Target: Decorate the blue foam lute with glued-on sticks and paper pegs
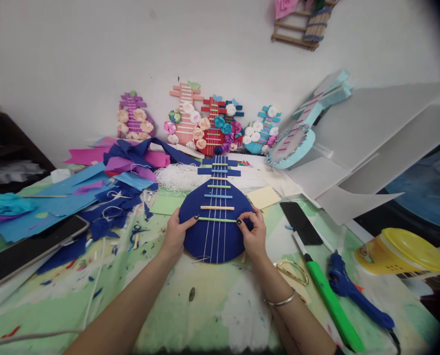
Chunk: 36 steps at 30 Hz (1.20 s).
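A dark blue craft pipa [194, 241] lies in the middle of the table, with pale strings down its front and several coloured strips across it. My left hand [175, 234] holds the left edge of its body, fingers around the side, and the thumb tip presses at the left end of a thin green strip [218, 220]. At the other end of that strip, my right hand [254, 231] has thumb and index finger pinched on it. The right hand's other fingers rest by the body's right edge. Loose string ends show at the pipa's bottom left.
Coloured paper scraps [79, 182] and white string [179, 177] are heaped left and behind. Finished pipas [185, 118] stand along the wall. On the right are scissors [294, 272], a black phone [301, 223], a green-handled tool [333, 305], a blue glue gun [356, 296] and a yellow tub [386, 251].
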{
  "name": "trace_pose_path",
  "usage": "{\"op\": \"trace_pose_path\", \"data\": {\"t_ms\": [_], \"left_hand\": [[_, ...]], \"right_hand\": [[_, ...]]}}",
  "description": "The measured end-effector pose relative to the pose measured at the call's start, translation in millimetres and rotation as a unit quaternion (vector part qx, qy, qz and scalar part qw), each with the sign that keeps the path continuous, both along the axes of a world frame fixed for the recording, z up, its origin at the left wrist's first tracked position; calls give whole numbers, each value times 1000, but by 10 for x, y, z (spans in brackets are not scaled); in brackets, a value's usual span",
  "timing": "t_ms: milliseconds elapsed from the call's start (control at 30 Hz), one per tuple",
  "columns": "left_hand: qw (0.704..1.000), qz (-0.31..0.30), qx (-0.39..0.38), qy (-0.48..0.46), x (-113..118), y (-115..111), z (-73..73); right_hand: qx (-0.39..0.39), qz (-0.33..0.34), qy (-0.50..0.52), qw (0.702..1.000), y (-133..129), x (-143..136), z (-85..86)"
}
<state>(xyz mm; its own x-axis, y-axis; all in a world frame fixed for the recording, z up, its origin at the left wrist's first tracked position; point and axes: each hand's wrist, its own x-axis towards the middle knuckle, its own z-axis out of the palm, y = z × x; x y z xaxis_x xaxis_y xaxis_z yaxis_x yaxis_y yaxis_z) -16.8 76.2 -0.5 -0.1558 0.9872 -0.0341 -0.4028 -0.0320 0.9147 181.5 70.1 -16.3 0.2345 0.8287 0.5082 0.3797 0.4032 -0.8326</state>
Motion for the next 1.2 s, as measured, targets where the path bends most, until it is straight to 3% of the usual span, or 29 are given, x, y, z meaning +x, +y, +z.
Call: {"op": "trace_pose_path", "data": {"t_ms": [667,1000,1100,1200], "left_hand": [[1000,9,5,3,-2,4,-34],[999,17,-14,-33,4,29,-30],[998,34,-28,-34,-7,52,-46],[998,44,-34,-34,-13,63,-46]], "right_hand": [[12,-22,-26,999,7,-6,-28],[3,3,9,1000,-37,-23,67],[9,-53,35,998,-10,154,177],[-65,-180,-90,977,93,588,388]]}}
